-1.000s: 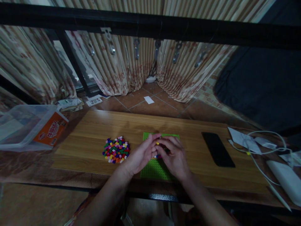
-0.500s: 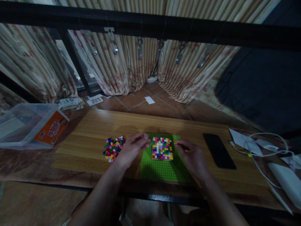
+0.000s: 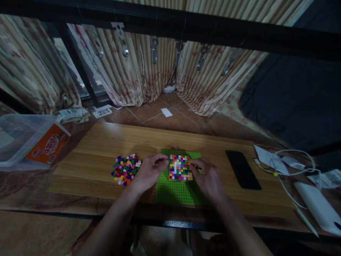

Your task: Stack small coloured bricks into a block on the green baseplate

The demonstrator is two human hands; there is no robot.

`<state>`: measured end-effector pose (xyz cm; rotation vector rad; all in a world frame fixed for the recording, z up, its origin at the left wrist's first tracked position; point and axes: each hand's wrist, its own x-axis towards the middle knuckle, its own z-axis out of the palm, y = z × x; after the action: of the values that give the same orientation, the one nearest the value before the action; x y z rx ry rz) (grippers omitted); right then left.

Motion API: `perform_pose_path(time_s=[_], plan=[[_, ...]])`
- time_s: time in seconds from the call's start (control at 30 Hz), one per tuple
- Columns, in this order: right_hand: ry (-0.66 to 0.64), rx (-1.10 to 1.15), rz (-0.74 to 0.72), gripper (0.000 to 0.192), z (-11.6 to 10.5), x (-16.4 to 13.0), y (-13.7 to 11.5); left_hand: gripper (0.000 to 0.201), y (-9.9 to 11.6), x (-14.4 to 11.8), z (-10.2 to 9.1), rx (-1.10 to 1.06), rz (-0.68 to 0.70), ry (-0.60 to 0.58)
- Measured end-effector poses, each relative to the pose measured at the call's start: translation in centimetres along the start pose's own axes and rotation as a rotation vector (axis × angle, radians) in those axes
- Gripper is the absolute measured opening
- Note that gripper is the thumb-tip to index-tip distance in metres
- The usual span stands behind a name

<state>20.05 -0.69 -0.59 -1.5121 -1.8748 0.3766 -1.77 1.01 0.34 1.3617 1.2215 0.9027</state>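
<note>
Here a square patch of many-coloured small bricks [image 3: 180,167] sits on a green baseplate [image 3: 178,190]. The left hand [image 3: 149,172] and right hand [image 3: 209,177] flank it, fingertips touching its edges, grasping nothing.

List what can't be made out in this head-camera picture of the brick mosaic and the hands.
- Left hand, head view: fingertips curl at the mosaic edge; any brick pinched is too small to tell.
- Right hand: covers the green baseplate beneath it.
- Loose brick pile: partly hidden by the left hand; dim light blurs single bricks.
- Plastic box: cut off by the left edge.
- Phone: screen dark.
</note>
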Motion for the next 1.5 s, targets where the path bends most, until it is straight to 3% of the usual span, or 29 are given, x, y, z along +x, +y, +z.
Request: perform_pose_path(time_s=[0.37, 0.67, 1.07, 1.37, 1.5], plan=[[0.039, -0.054, 0.003, 0.014, 0.0, 0.0, -0.4, 0.028, -0.6, 0.1, 0.2, 0.045, 0.026, -0.031], [0.013, -0.04, 0.017, 0.018, 0.0, 0.0, -0.3, 0.027, 0.1, -0.1, 0.2, 0.064, 0.01, -0.025], [0.031, 0.091, 0.067, 0.016, 0.2, 0.0, -0.4, 0.028, -0.2, -0.2, 0.0, 0.118, 0.051, -0.035], [0.114, 0.239, 0.279, 0.035, 0.1, 0.4, 1.0, 0.028, -0.1, -0.2, -0.5, 0.148, 0.061, -0.004], [0.043, 0.225, 0.349, 0.043, 1.0, 0.8, 1.0, 0.026, 0.5, -0.1, -1.5, 0.154, 0.072, 0.046]])
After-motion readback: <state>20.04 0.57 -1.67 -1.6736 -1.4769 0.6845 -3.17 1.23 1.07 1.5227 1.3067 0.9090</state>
